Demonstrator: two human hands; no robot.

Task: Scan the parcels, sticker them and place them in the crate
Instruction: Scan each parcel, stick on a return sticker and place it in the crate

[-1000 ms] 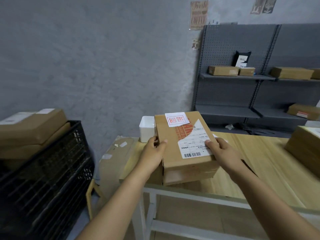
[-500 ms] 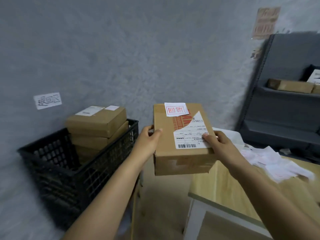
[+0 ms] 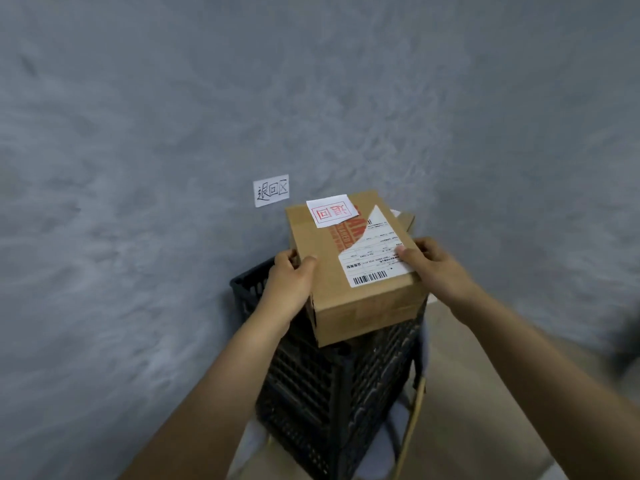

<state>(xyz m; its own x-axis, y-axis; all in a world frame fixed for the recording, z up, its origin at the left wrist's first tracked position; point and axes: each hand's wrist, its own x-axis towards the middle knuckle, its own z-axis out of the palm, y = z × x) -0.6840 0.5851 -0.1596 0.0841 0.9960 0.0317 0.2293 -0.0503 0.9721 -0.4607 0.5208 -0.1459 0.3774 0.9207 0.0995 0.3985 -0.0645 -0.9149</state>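
Two hands, left hand (image 3: pixel 289 282) and right hand (image 3: pixel 434 266), pinching the box (image 3: pixel 349 268) by its sides at frame center, hovering over the crate (image 3: pixel 332 386). Lowering it level, sticker (image 3: pixel 331 213) up, clearing the box (image 3: pixel 407 220) behind.

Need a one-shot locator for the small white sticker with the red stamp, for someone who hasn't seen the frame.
Start at the black crate against the grey wall; both hands hold a cardboard parcel above it. The red-stamp sticker sits at the parcel's far top edge. Unlike the larger shipping label nearer the person, it is small, with red boxed characters and no barcode.
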